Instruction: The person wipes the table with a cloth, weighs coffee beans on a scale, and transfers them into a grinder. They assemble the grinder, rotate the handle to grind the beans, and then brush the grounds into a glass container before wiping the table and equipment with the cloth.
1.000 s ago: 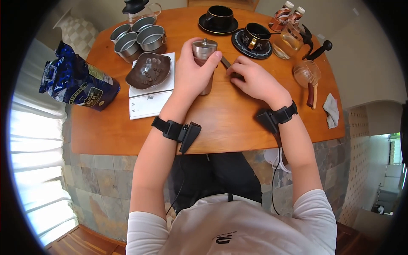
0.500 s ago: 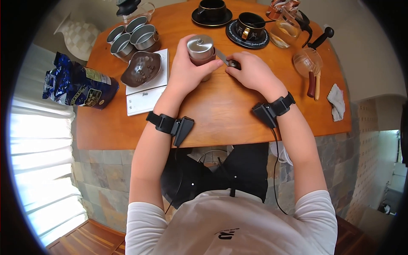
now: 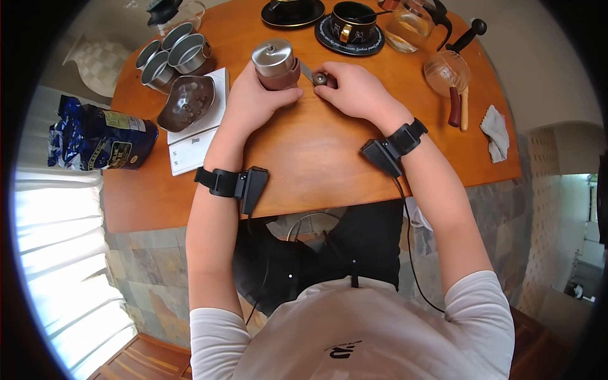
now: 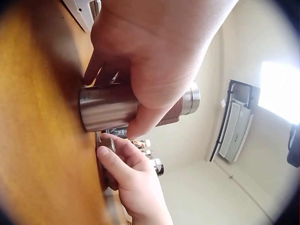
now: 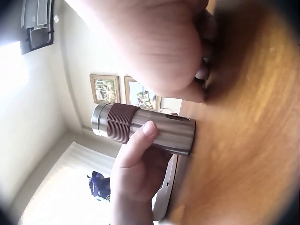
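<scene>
My left hand grips a steel manual coffee grinder, its fingers and thumb wrapped round the body below the metal lid. A brown ribbed band circles the grinder's upper part, and the grinder stands upright with its base at the tabletop. Just right of it, my right hand pinches the dark knob of a crank handle. The handle's flat metal arm points toward the grinder, low beside its body. In the right wrist view, my right fingers hide most of the handle.
Left of the grinder, a brown dish with coffee beans sits on a white scale. Metal cups and a blue bag stand beyond. Farther right are a black cup on its saucer, a glass pot and a cloth.
The head view has shifted, so the table things appear farther left. The crank's knob has come into view between my right fingers. My left hand keeps its grip on the grinder.
</scene>
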Available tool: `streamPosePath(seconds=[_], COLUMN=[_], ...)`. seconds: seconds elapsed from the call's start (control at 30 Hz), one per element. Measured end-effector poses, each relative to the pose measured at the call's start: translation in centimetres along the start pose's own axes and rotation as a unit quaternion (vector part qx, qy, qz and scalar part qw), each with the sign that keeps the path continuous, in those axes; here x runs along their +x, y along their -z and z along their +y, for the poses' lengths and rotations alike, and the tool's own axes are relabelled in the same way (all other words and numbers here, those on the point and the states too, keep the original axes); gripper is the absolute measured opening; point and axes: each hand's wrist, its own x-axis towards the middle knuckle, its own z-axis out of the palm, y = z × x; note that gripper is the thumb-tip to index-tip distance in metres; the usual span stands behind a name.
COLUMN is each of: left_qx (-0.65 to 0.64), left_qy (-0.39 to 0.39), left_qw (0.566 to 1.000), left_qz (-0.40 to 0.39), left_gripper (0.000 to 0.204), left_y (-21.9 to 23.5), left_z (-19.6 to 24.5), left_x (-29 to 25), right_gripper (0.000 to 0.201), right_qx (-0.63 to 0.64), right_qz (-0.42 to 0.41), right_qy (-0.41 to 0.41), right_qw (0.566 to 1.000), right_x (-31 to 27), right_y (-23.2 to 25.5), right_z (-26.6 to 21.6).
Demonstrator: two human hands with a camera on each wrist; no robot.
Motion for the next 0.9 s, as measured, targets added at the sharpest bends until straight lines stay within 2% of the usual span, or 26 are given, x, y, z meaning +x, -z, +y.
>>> streamPosePath(seconds=[0.1,0.23,0.37,0.53,0.6,0.63,0.7,0.73,0.77,0.83,0.87,0.9], left_qx=[-0.005,-0.012,-0.007,-0.056,-0.099,-0.078,-0.041,-0.006,0.029,0.065,0.100,0.129], left_qy=[-0.003,0.024,-0.014,-0.018,-0.034,-0.064,-0.087,-0.073,-0.044,-0.064,-0.089,-0.121], left_qw=[1.000,0.999,1.000,0.998,0.994,0.995,0.993,0.993,0.995,0.993,0.989,0.983], left_qz=[-0.008,-0.023,-0.007,0.015,0.009,0.030,0.073,0.092,0.081,0.073,0.067,0.056], left_gripper=[0.061,0.058,0.052,0.046,0.044,0.047,0.049,0.053,0.053,0.052,0.051,0.052], left_y=[0.1,0.3,0.4,0.4,0.4,0.3,0.0,-0.2,-0.2,-0.7,-1.0,-1.2], left_z=[-0.2,0.5,0.3,1.2,1.1,1.2,1.2,2.0,2.1,2.5,3.0,3.1], left_x=[0.1,0.0,0.0,-0.5,-0.5,-0.5,-0.5,-0.8,-0.9,-1.3,-1.7,-1.8], right_gripper=[0.035,0.030,0.032,0.031,0.032,0.032,0.036,0.049,0.049,0.057,0.065,0.062], right_qx=[0.020,0.035,0.034,0.057,0.033,0.040,0.141,0.176,0.181,0.426,0.526,0.603], right_qz=[0.015,0.000,0.021,0.027,-0.013,-0.011,0.057,0.073,0.079,0.114,0.083,0.035], right_qy=[0.031,0.067,0.136,0.139,0.134,0.143,0.137,0.123,0.125,0.146,0.178,0.176], right_qw=[0.999,0.997,0.990,0.988,0.990,0.989,0.979,0.974,0.972,0.885,0.828,0.777], right_x=[0.2,0.2,0.3,0.2,-0.1,0.0,0.3,0.6,0.6,0.2,-0.2,-0.8], right_y=[-0.3,-0.6,-1.4,-1.4,-0.8,-0.9,-1.5,-1.4,-1.6,-1.0,-0.9,-0.7], right_z=[0.4,-0.1,-0.2,-0.3,-0.9,-0.9,-0.1,-0.2,-0.3,-0.8,-1.3,-2.0])
